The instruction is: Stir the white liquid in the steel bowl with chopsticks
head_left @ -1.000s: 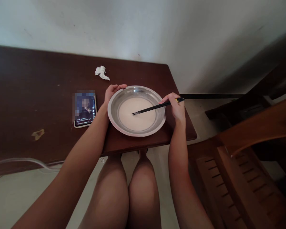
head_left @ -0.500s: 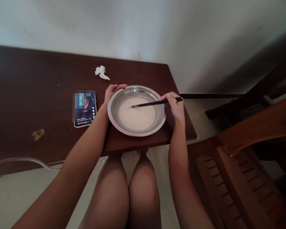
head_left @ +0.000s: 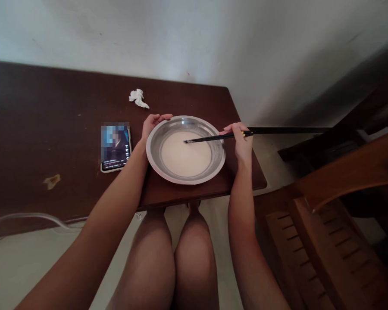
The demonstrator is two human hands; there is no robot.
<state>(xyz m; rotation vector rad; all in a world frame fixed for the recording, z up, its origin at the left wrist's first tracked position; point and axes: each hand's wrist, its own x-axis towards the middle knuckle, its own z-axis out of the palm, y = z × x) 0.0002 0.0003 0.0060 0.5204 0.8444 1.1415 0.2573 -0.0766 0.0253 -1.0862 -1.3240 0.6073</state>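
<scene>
A wide metal bowl [head_left: 153,161] rests near the front edge of the dark table, with a pale, creamy liquid [head_left: 186,157] in its bottom. My left hand [head_left: 151,125] grips the bowl's left rim, its fingers along the far side and partly hidden behind it. Over the right rim, my right hand [head_left: 241,140] is closed around a pair of black chopsticks [head_left: 208,138] with gold bands near the top. Their whitened tips point left and sit at the liquid's surface, near the middle; whether they dip in, I cannot tell.
Left of the bowl lies a phone [head_left: 115,148] with its screen lit. A crumpled white tissue [head_left: 137,98] is farther back on the table [head_left: 51,112]. A white cable [head_left: 35,216] runs along the front left edge. At right stands a wooden chair [head_left: 323,241].
My right hand has shifted slightly right, drawing the chopstick tips toward the right across the liquid. The left hand and the bowl have stayed in place.
</scene>
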